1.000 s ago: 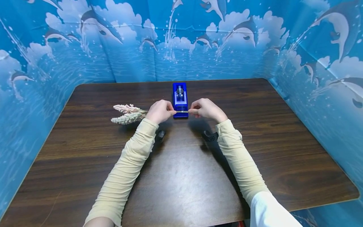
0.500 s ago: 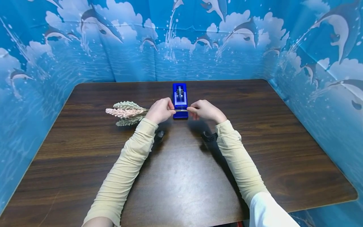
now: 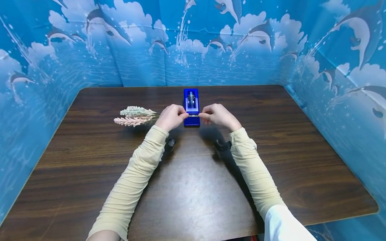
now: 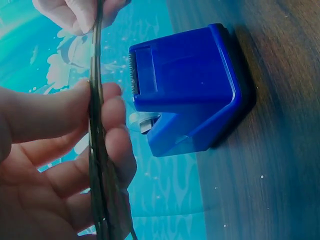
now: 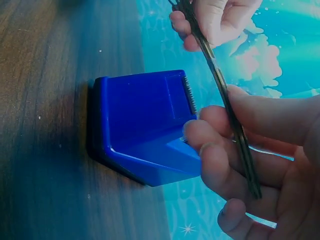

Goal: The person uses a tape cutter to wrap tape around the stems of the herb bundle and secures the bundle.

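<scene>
A bunch of artificial flowers, with pale pink and pale green heads (image 3: 135, 117), lies sideways between my hands. My left hand (image 3: 171, 117) pinches its thin stems (image 4: 97, 150) between thumb and fingers, flower heads out to the left. Near the cut ends, my right hand (image 3: 219, 115) pinches the same stems (image 5: 240, 145). A short stretch of stem shows between the two hands, with a shiny band around it that looks like clear tape. Right behind the stems stands a blue tape dispenser (image 3: 191, 107), its toothed cutter (image 5: 189, 95) facing the hands in the wrist views.
The dark wood-grain table (image 3: 90, 160) carries all of this. A blue curtain (image 3: 144, 67) printed with dolphins hangs behind the table and along its sides. Dark wrist straps (image 3: 223, 145) hang under both forearms.
The flower heads have turned about the stems, so pink and green swap places and fewer heads show. Both hands keep nearly the same position in front of the tape dispenser.
</scene>
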A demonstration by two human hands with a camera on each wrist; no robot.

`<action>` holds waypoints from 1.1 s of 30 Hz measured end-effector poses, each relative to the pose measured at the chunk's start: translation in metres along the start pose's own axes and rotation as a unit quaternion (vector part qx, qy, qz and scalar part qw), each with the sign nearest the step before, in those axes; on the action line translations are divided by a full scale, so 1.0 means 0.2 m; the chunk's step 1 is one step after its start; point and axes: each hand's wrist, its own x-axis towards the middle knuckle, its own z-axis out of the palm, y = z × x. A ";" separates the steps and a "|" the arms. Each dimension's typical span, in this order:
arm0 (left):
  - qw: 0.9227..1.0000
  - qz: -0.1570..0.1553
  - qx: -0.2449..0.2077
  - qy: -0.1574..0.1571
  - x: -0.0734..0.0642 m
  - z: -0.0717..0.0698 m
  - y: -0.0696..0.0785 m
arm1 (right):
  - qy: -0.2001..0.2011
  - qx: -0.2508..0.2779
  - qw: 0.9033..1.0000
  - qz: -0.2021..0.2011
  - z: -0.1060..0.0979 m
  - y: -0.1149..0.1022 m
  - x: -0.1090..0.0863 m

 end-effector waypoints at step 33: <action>0.995 -0.057 0.032 -0.071 0.01 0.01 -0.05 | -0.017 -0.021 0.999 0.031 0.03 0.01 0.01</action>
